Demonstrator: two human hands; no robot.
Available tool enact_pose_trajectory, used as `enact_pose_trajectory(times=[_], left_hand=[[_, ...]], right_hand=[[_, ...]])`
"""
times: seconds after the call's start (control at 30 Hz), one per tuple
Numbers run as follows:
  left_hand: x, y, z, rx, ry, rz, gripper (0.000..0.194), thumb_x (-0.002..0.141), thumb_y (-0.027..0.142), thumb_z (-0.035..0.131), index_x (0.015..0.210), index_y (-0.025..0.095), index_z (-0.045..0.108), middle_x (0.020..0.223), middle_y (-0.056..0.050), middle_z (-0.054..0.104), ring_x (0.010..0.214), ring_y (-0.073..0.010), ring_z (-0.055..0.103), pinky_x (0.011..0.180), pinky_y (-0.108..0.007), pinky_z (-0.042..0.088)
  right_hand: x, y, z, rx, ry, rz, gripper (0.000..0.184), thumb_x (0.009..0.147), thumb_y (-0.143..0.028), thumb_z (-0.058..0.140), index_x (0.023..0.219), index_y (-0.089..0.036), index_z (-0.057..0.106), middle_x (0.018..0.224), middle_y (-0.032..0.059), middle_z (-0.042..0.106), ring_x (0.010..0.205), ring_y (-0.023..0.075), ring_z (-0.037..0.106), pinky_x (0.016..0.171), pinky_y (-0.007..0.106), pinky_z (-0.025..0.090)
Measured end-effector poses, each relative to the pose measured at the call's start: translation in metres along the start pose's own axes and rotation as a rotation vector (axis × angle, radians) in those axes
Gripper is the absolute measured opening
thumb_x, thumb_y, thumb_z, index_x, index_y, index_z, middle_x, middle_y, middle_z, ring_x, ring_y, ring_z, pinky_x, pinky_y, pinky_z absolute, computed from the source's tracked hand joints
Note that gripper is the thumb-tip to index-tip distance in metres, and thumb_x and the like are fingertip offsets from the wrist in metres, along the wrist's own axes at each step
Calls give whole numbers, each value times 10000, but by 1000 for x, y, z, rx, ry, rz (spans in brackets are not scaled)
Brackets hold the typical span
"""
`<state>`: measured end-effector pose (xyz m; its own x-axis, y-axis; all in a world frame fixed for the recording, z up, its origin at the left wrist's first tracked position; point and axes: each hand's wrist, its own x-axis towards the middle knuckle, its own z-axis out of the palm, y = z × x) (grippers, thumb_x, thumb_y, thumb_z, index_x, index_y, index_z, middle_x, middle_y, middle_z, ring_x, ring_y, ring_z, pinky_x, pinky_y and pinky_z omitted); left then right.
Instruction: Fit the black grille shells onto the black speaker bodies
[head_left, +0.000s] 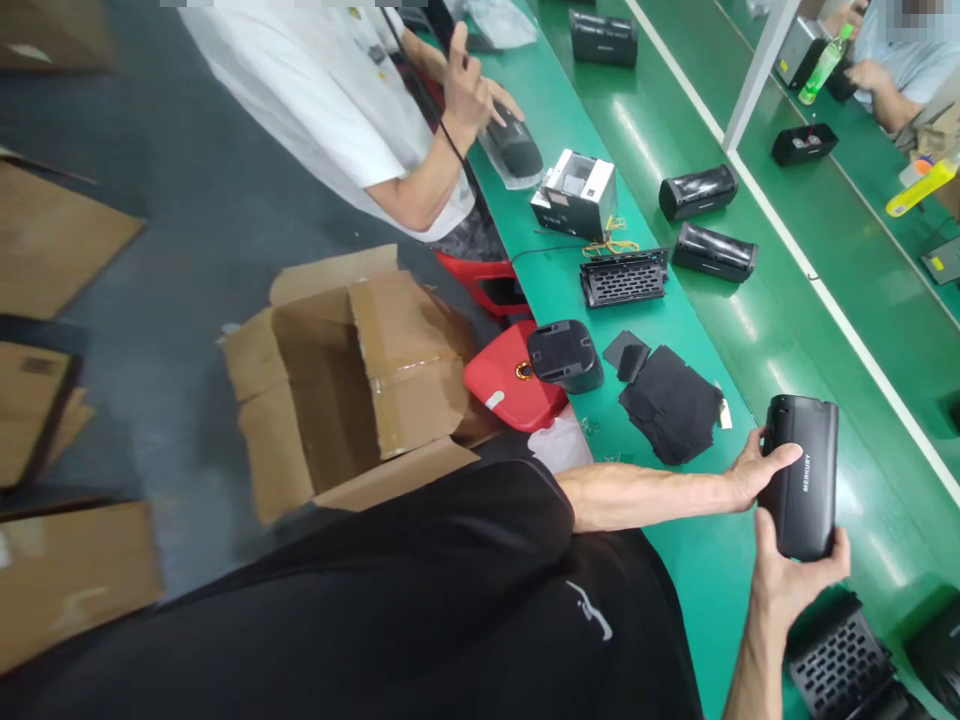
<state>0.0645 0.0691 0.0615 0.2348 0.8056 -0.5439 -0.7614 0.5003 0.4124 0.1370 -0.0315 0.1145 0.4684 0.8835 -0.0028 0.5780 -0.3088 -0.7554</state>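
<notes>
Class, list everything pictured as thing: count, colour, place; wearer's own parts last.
Long bench: 1, green, centre
Rounded plastic case lettered MERKURY: 1, black, right
Perforated plastic housings: 2, black, bench, lower right
Glossy cylindrical units: at least 3, black, beyond bench
Oval plastic shell: 1, black, bench edge
Thin sheets: several, black, bench
Printed cardboard box: 1, black and white, bench
Cord: 1, yellow, bench
Open cardboard carton: 1, brown, floor
Plastic seats: 2, red, beside bench
Bottle: 1, green, upper right
Other people: 2, pale tops, top edge
Left hand, right hand: 1 each, bare, on case
</notes>
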Motion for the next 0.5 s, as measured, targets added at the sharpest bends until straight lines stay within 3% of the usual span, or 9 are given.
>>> enact_pose_trajectory(times=[0.1,0.2,0.27,0.33,0.4,0.5], left_hand=[[-5,13,-4,119,-68,-45,1169,564,693,955,1518,273,424,1410,-145,636,1269,-332,650,1116,-590,516],[0,57,-15,361,-267,-117,1191,540,685,962,1549,312,451,1564,-155,541,1414,-393,566,1096,-634,514],[9,92,-19,555,-392,-18,1276,452,547,1033,1575,297,481,1652,-159,459,1530,-405,453,1181,-583,458],[16,121,-18,698,-616,14,1241,428,438,1055,1551,266,556,1614,-131,521,1531,-399,464,1213,-502,441],[18,135,-15,758,-788,11,1119,478,408,1042,1506,269,621,1517,-86,616,1444,-379,558,1175,-449,481],[12,134,-13,755,-804,34,978,562,411,1006,1466,293,652,1414,-53,670,1301,-324,644,1106,-415,525]], right_hand=[[-3,13,1,3,179,-21,1041,774,-724,825,1571,-236,367,1583,208,392,1483,460,417,1258,633,346],[-6,25,-24,76,121,-13,1002,784,-676,841,1590,-279,396,1575,145,433,1481,429,447,1243,594,383],[-13,28,-43,114,71,29,1030,741,-649,885,1592,-293,427,1553,125,459,1468,426,462,1229,581,400],[-22,26,-55,166,24,60,1061,704,-621,918,1592,-281,448,1530,126,480,1439,421,484,1222,585,396],[-29,22,-60,221,11,81,1075,693,-587,936,1596,-256,455,1518,133,493,1411,404,499,1228,598,369],[-30,21,-62,257,-2,123,1076,693,-555,943,1599,-238,459,1522,142,491,1392,388,502,1225,623,348]])
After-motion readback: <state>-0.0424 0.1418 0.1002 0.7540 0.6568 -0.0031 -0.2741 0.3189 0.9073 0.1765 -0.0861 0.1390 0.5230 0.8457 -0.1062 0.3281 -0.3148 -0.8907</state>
